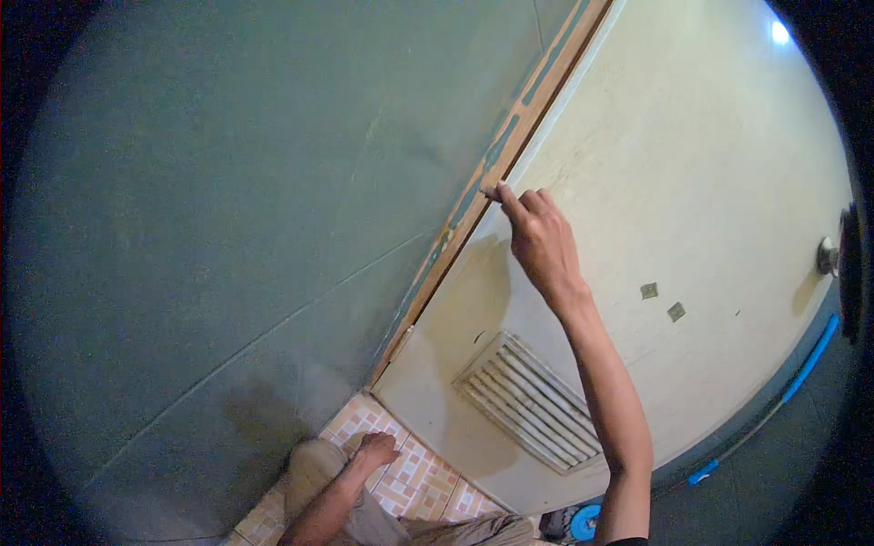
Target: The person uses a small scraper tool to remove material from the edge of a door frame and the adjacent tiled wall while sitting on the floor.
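Observation:
My right hand (543,237) reaches up to the door frame, thumb and fingers closed on a small dark flat piece (492,194). The piece's tip touches, or nearly touches, the frame; its exact kind is too small to tell. The wooden door frame strip (503,168) is bare brown with patches of grey-green paint left along it. Beside it is the cream door (692,173). Low on the left, my left hand (375,449) rests by my knee with its fingers curled; whatever may be inside them is hidden.
A grey-green wall (246,182) fills the left. The door has a slatted vent (528,400), two small square stickers and a round knob (828,257). Below lies a patterned tile floor (414,482). At the right are a blue-sleeved rod (810,359) and a blue round object (585,522).

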